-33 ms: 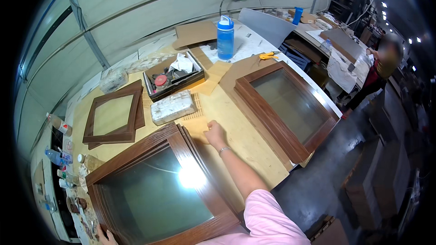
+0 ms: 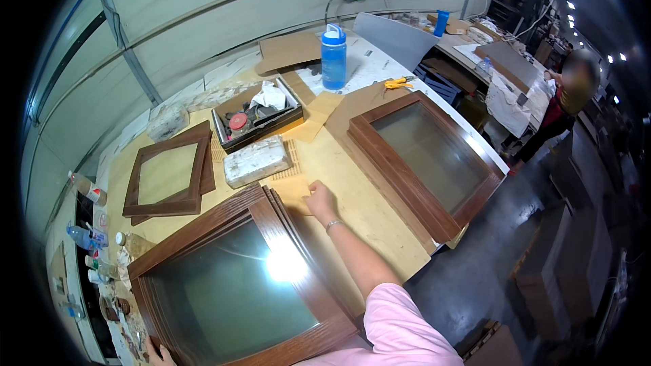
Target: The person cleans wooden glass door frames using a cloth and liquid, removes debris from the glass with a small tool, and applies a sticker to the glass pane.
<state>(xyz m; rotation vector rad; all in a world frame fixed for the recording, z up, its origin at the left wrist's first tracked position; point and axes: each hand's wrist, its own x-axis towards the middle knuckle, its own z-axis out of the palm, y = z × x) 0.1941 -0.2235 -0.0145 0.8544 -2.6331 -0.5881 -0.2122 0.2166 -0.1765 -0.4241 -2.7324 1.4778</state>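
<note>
A stack of brown wooden frames with a glass pane (image 2: 230, 291) lies slanted across the near left of the table. My left hand (image 2: 158, 354), partly cut off by the lower edge of the view, grips the stack's near left corner. Just past the stack's right side, my right hand (image 2: 321, 201) is closed at the edge of a tan-orange sheet of sandpaper (image 2: 291, 192); the fingertips are partly hidden. Beyond that sheet sits a white, stained block (image 2: 256, 161) on a slatted mat.
Another glazed frame stack (image 2: 427, 159) lies at right, and smaller open frames (image 2: 166, 173) at left. Farther back are an open box of odds and ends (image 2: 261, 122), a blue bottle (image 2: 334, 61) and yellow-handled pliers (image 2: 399, 83). Bottles (image 2: 87, 186) line the left edge. A person (image 2: 566, 102) stands far right.
</note>
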